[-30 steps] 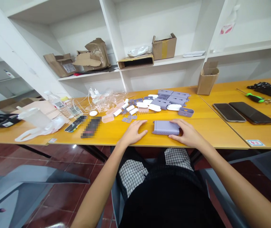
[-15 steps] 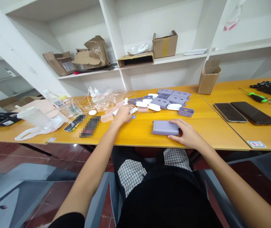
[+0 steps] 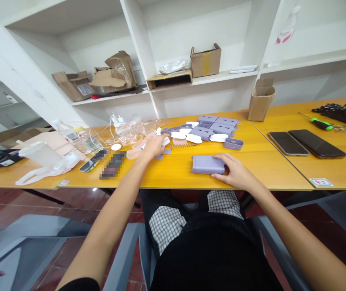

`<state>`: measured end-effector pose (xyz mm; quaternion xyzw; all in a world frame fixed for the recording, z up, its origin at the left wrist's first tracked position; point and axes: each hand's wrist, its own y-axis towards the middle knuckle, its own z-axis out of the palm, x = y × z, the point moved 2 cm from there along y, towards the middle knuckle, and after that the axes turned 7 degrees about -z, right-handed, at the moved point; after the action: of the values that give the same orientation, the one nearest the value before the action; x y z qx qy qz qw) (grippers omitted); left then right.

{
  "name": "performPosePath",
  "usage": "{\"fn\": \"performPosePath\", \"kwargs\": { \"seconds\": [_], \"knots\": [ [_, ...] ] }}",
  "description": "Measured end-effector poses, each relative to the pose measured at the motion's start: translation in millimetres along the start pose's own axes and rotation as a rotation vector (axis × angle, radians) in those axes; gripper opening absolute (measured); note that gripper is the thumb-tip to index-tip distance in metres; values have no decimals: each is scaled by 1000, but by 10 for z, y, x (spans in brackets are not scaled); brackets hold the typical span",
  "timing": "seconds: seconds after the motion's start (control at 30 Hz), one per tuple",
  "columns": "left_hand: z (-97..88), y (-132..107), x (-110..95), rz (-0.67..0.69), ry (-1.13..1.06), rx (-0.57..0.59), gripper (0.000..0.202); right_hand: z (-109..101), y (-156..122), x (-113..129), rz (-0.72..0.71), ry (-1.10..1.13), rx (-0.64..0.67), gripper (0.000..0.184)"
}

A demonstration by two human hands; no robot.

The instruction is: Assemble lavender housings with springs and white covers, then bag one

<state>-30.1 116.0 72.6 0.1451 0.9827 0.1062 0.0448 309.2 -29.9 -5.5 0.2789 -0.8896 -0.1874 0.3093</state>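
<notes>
My right hand [image 3: 235,171] grips the right end of a purple plastic housing [image 3: 206,165] lying on the table near its front edge, thumb low and fingers on top. Reaching into the loose parts, my left hand [image 3: 154,147] has its fingers curled down; what they hold, if anything, is hidden. A white plastic piece [image 3: 165,141] shows right by its fingertips. Small flat purple pieces [image 3: 167,152] and a row of coil springs [image 3: 185,146] lie just right of it. Behind are white oval caps [image 3: 193,138], purple housings [image 3: 223,129] and an open purple cap [image 3: 233,144].
Pale pink pieces [image 3: 134,154], a phone [image 3: 93,161] and a clear plastic cup [image 3: 41,152] are to the left. Two dark phones [image 3: 316,143], a green-handled screwdriver [image 3: 321,123] and an upright cardboard box [image 3: 261,101] stand or lie right. White shelves [image 3: 221,81] rise behind.
The camera view has shifted slightly. My left hand has moved a little within the parts, its fingers still lowered. The right hand stays on the purple housing.
</notes>
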Motion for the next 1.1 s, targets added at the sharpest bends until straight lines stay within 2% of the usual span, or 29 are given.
{"fn": "performPosePath", "kwargs": {
  "seconds": [0.1,0.17,0.27,0.37,0.5,0.73,0.87,1.1],
  "knots": [
    [-133,-261,-75,17,-101,-70,63,4,-2,-10,-2,-1,-4,57],
    [-158,-496,-179,43,-267,-83,59,8,-4,-19,-4,-2,-3,58],
    [-72,-830,-389,70,-564,7,59,11,-7,-35,-11,-1,0,58],
    [85,-1009,-598,98,-687,138,54,4,-7,-48,-23,11,-8,58],
    [269,-1029,-745,93,-852,194,56,-22,0,-59,-43,43,-64,59],
    [497,-1006,-739,-31,-1141,199,57,-48,7,-67,-37,84,-115,70],
    [500,-984,-776,-86,-1234,246,57,-46,-1,-76,-26,81,-121,72],
    [463,-976,-845,-118,-1258,276,55,-55,-6,-74,-35,81,-127,71]
  ]
}}
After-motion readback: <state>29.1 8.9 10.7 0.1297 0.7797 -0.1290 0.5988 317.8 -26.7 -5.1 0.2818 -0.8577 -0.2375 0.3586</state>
